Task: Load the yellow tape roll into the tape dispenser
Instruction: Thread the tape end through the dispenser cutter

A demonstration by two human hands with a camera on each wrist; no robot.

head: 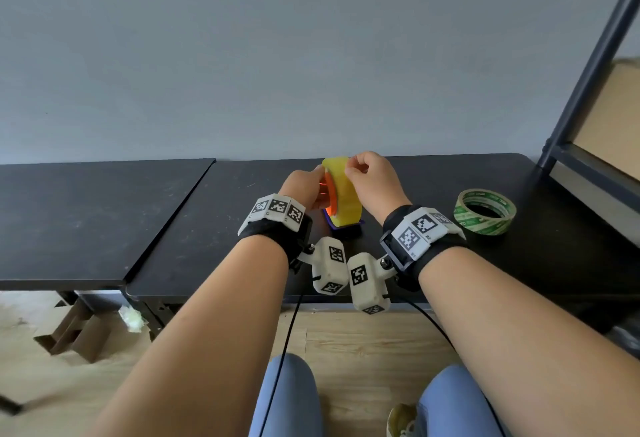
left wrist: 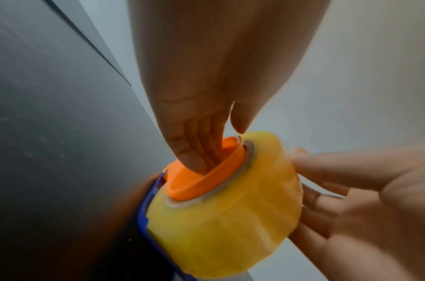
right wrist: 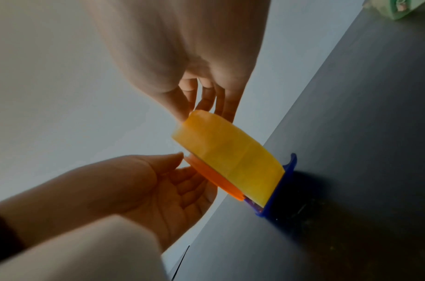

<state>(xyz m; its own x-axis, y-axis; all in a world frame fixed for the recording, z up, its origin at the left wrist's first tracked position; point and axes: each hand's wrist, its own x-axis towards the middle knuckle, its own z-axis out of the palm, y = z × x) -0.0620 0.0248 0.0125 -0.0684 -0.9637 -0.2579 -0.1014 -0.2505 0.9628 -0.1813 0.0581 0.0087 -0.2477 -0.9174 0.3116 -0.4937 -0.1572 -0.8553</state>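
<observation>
The yellow tape roll (head: 344, 190) stands on edge on the orange hub (head: 329, 196) of the blue tape dispenser (head: 346, 226), which rests on the black table (head: 214, 215). My left hand (head: 304, 187) is at the roll's left side. Its straight fingers (left wrist: 194, 154) reach into the orange hub (left wrist: 206, 180), and the thumb lies by the yellow tape roll (left wrist: 230, 218). My right hand (head: 370, 180) pinches the roll's top edge. In the right wrist view its fingers (right wrist: 206, 102) meet the yellow tape roll (right wrist: 230, 152) above the blue tape dispenser (right wrist: 284, 182).
A green-and-white tape roll (head: 485, 211) lies flat on the table to the right. A dark metal shelf frame (head: 588, 66) stands at the far right. A grey wall is close behind the dispenser. A second black tabletop (head: 86, 215) adjoins on the left.
</observation>
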